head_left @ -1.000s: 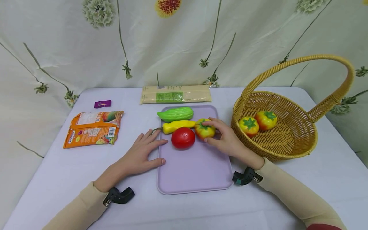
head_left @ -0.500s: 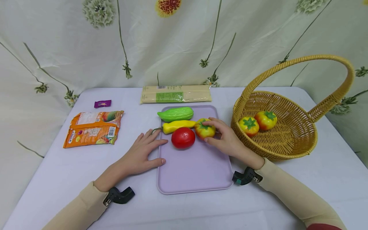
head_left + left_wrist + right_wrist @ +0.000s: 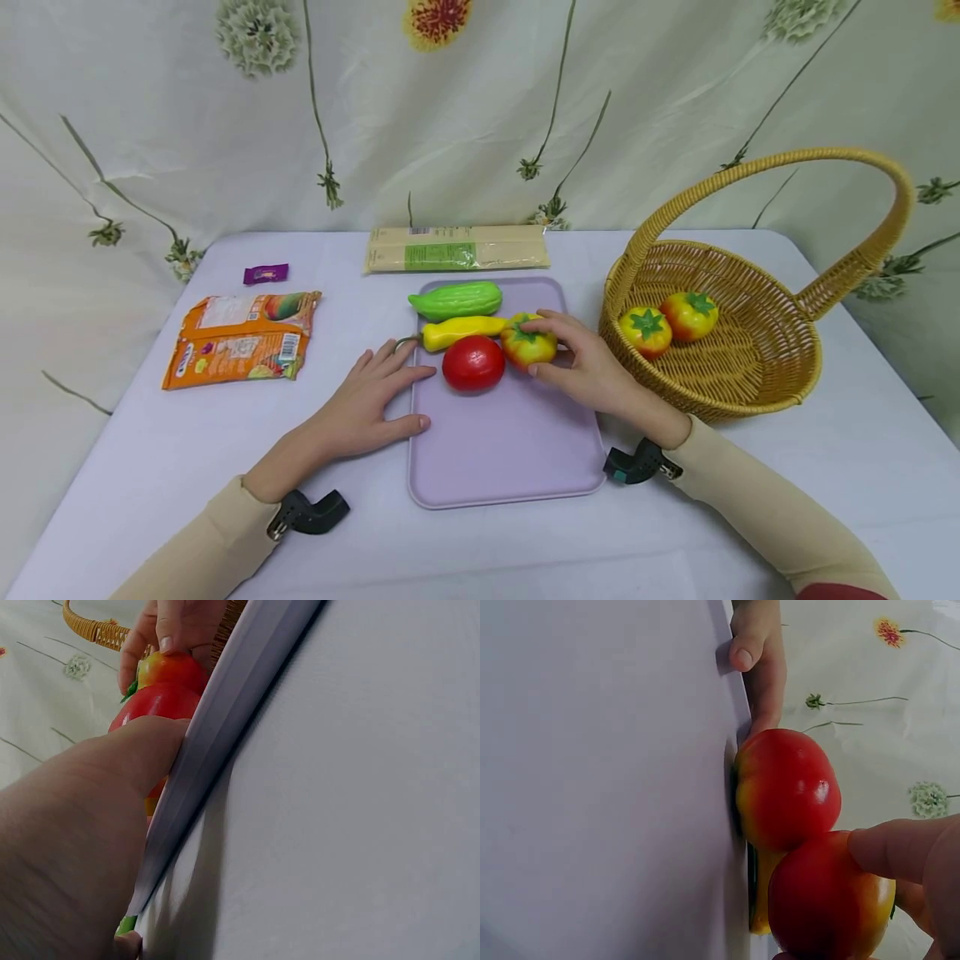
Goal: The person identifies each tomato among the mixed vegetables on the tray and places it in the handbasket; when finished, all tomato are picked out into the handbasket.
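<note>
On the light purple tray (image 3: 506, 454), my right hand (image 3: 588, 362) holds a yellow-and-red tomato (image 3: 528, 343) with a green leafy top between thumb and fingers. Right beside it a red tomato (image 3: 473, 364) sits; the two touch in the right wrist view. My left hand (image 3: 367, 404) lies with spread fingers at the tray's left edge, thumb tip on the rim. Behind the tomatoes are a yellow pepper (image 3: 459, 332) and a green ridged vegetable (image 3: 457, 300). The pepper's thin stem reaches the left fingertips. In the left wrist view, the left hand partly covers the red tomato (image 3: 154, 703).
A wicker basket (image 3: 720, 408) with a tall handle stands right of the tray, two yellow-red tomatoes (image 3: 667, 321) inside. A long beige packet (image 3: 457, 248) lies behind the tray. To the left are an orange snack bag (image 3: 242, 340) and a small purple packet (image 3: 266, 273).
The head view has shifted slightly. My right hand and its tomato have edged a little left, toward the red tomato. My left hand stays at the tray's edge.
</note>
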The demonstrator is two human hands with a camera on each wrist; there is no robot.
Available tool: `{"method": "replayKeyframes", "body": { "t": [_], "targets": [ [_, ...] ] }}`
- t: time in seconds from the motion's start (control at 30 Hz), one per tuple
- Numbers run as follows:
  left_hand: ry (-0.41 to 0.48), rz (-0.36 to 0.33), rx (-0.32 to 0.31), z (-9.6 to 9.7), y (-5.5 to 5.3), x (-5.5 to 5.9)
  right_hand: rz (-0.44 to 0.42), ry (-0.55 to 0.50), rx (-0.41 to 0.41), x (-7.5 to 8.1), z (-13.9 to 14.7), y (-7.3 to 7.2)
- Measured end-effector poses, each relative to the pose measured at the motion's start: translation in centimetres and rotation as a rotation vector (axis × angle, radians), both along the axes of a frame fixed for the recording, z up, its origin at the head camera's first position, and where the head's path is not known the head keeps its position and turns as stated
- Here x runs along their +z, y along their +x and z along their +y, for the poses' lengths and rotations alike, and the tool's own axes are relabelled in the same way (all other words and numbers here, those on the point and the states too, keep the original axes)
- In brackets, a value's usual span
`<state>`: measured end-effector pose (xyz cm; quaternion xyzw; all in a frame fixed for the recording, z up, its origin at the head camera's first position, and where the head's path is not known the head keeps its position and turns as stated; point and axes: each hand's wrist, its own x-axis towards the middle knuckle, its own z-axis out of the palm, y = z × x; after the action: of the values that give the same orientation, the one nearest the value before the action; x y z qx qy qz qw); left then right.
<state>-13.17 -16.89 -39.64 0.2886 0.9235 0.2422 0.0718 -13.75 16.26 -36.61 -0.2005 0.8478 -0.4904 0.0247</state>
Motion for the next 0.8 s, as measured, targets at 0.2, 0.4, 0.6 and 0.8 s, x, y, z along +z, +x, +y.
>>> {"method": "replayKeyframes", "body": {
  "t": [0.2, 0.4, 0.6, 0.8],
  "targets": [
    [0.003, 0.006, -0.003, -0.1, 0.0, 0.0, 0.008, 0.026, 0.021, 1.3, 0.1, 0.5],
    [0.007, 0.006, -0.007, -0.1, 0.0, 0.0, 0.048, 0.035, 0.030, 3.3, 0.9, 1.5],
    [0.006, 0.005, -0.001, -0.1, 0.1, 0.0, 0.085, 0.055, 0.045, 4.8, 2.6, 2.9],
    [0.007, 0.012, -0.002, -0.1, 0.1, 0.1, 0.147, 0.083, 0.055, 6.5, 5.5, 4.5]
  ]
}}
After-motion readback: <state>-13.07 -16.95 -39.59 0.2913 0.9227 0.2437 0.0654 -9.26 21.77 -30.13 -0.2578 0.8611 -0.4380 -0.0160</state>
